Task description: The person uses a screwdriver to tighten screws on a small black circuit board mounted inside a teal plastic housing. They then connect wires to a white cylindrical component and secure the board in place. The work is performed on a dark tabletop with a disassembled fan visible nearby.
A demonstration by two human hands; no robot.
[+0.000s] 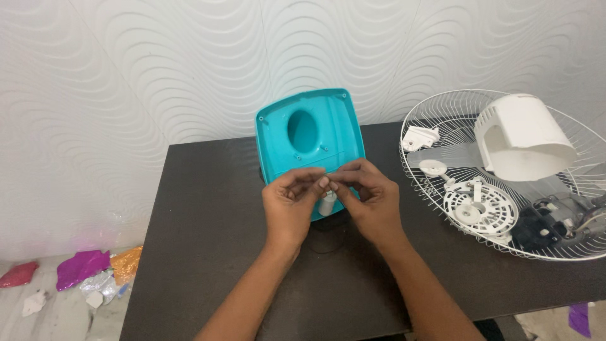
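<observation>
A teal plastic fan base housing (312, 129) with an oval hole stands tilted on the dark table (202, 221), its open side toward me. My left hand (289, 202) and my right hand (369, 199) meet in front of its lower edge, fingertips pinched together on something thin, perhaps a wire, too small to tell. A small white cylinder (327, 203), like a capacitor, hangs just below the fingertips between both hands.
A white wire fan guard (442, 120) lies at the right, holding a white motor cover (524, 136), a round white vented part (480, 208), small white pieces and a dark motor (543, 228). Pink, purple and orange foil scraps (82, 268) lie on the floor at left.
</observation>
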